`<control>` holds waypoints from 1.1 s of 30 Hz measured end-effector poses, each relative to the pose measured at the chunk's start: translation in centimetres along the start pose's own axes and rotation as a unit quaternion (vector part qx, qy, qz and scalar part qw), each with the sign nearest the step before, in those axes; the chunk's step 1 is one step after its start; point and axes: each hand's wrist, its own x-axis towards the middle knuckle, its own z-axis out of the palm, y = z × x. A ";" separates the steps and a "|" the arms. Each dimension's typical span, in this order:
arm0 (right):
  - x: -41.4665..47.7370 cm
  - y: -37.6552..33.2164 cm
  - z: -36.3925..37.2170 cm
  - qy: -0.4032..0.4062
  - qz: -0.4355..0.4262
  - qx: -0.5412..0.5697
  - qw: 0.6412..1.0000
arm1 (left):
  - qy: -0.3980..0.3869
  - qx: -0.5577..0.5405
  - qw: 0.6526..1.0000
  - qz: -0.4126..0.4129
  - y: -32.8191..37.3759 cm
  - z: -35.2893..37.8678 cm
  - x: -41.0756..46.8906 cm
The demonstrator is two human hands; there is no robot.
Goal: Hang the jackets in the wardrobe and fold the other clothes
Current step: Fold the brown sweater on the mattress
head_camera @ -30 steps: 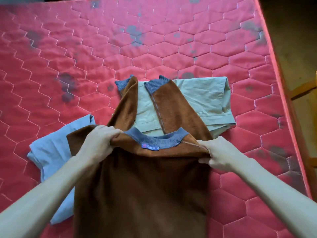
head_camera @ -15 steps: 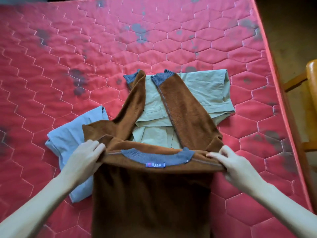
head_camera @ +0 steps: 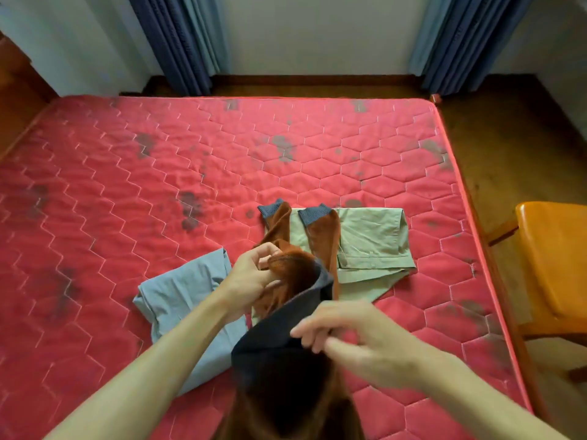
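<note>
Leftward, folded blue garment (head_camera: pixel 178 296) flat on red mattress (head_camera: pixel 127 185). Next, left hand (head_camera: pixel 251 276) clenched on bunched brown sweater (head_camera: pixel 297 276), lifted off the mattress, cuffed sleeves trailing over folded green garment (head_camera: pixel 371 239). Then right hand (head_camera: pixel 359 339) pinching the sweater's dark hem. Far right, orange chair (head_camera: pixel 554 258) beside the mattress.

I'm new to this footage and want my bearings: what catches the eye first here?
The stained red mattress fills the view. In front, the left hand and right hand hold up a brown sweater, its sleeves trailing over a folded green garment; a folded blue garment lies to its left.
</note>
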 end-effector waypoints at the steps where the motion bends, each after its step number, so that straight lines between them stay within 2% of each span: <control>1: 1.0 0.4 -1.0 0.109 -0.026 -0.044 0.993 | -0.034 -0.006 0.999 0.005 0.7 0.2 -0.6; 2: 2.2 0.7 -2.3 0.193 -0.044 -0.101 0.975 | -0.079 -0.007 0.997 0.012 1.3 0.4 -1.0; 3: 3.0 0.6 -3.5 0.243 -0.044 -0.156 0.956 | -0.108 -0.020 0.994 0.015 1.6 0.2 -1.1; 4: 3.6 0.6 -4.9 0.246 -0.056 -0.199 0.947 | -0.130 -0.026 0.991 0.010 1.9 0.4 -1.4; 7: 4.0 -0.1 -5.1 0.105 -0.098 -0.364 0.920 | -0.156 -0.085 0.984 -0.006 2.2 1.1 -2.2; 9: 4.3 0.2 -4.3 0.067 -0.164 -0.420 0.890 | -0.164 -0.049 0.985 0.004 2.4 2.2 -2.3; 10: 4.4 0.4 -3.9 0.071 -0.192 -0.415 0.887 | -0.153 -0.003 0.988 0.010 2.5 2.8 -2.6; 12: 4.4 1.0 -3.4 0.090 -0.214 -0.355 0.906 | -0.121 0.067 0.990 0.025 2.3 3.9 -3.4; 15: 3.8 1.8 -3.2 0.112 -0.173 -0.274 0.939 | -0.066 0.128 0.989 0.040 1.4 4.2 -4.6; 18: 3.0 1.9 -3.2 0.191 -0.128 -0.214 0.949 | -0.041 0.049 0.998 0.000 -0.7 3.6 -6.2; 19: 2.8 1.6 -3.2 0.229 -0.112 -0.177 0.951 | -0.025 0.047 0.998 0.015 -1.4 3.6 -7.2; 21: 2.9 0.3 -3.3 0.315 -0.093 -0.122 0.937 | 0.000 0.128 0.988 0.084 -2.3 4.3 -9.8; 24: 3.4 -2.6 -3.3 0.413 -0.046 -0.107 0.903 | 0.043 0.218 0.966 0.130 -3.0 6.6 -12.3; 26: 3.8 -4.6 -3.5 0.441 -0.027 -0.112 0.890 | 0.110 0.213 0.955 0.175 -3.8 8.3 -12.5; 28: 4.0 -6.8 -3.5 0.450 -0.036 -0.128 0.883 | 0.165 0.179 0.952 0.183 -3.4 10.3 -12.8; 31: 3.9 -9.8 -3.3 0.441 -0.054 -0.164 0.881 | 0.177 0.103 0.958 0.200 -1.5 13.2 -13.2; 33: 3.5 -11.6 -3.4 0.432 -0.065 -0.176 0.882 | 0.215 0.080 0.954 0.191 0.1 14.0 -12.7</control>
